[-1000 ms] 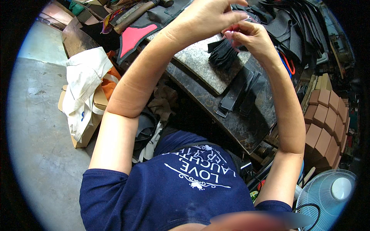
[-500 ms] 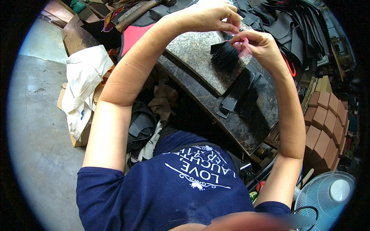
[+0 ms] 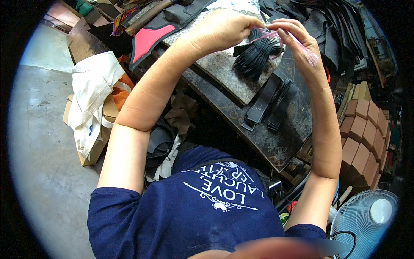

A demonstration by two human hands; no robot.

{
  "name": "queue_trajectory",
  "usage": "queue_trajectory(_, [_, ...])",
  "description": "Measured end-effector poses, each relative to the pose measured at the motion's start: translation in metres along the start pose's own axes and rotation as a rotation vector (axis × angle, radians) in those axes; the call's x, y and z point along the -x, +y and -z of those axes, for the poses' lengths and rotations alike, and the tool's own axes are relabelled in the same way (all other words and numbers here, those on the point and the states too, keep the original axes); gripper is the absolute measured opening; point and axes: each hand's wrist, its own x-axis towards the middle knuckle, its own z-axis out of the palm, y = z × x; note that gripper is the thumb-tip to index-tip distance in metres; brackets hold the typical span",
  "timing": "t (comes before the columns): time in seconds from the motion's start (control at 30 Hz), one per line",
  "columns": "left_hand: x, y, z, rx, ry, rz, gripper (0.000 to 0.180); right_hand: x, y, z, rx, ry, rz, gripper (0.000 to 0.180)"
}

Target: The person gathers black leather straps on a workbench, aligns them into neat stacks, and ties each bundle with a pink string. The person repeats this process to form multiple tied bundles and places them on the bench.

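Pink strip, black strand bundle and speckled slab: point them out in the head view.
Pink strip [image 3: 309, 58]: head view, crumpled end against the right hand [image 3: 299, 39].
Black strand bundle [image 3: 254, 61]: head view, middle of the strands.
Speckled slab [image 3: 226, 74]: head view, bare top surface.

- Dark, scuffed worktable [image 3: 284, 149], spanning twelve to three o'clock in the view.
- Pale speckled slab [image 3: 215, 67], flat on the worktable, at one o'clock.
- Bundle of thin black strips [image 3: 253, 61], resting on the slab toward its three o'clock side.
- Flat black straps [image 3: 264, 104], on the worktable just beside the slab, at two o'clock.
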Motion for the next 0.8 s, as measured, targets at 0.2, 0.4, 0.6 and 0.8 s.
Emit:
queue_trajectory(0.2, [0.007,0.006,-0.010,0.181,-0.138,0.094,0.023,-0.009,0.007,-0.003,-0.186,-0.069,-0.219,0.024])
queue_trajectory(0.4, [-0.001,-0.013,-0.022,0.459,0.043,0.122,0.033,0.011,0.001,-0.023,-0.132,0.003,-0.400,0.048])
queue_trajectory(0.6, [0.002,-0.008,-0.007,0.555,-0.317,0.530,0.035,0.028,-0.009,-0.034,0.534,0.035,-0.032,0.058])
queue_trajectory(0.8, [0.004,0.001,-0.005,0.636,-0.308,0.332,0.036,0.017,0.006,-0.029,0.543,0.066,-0.071,0.019])
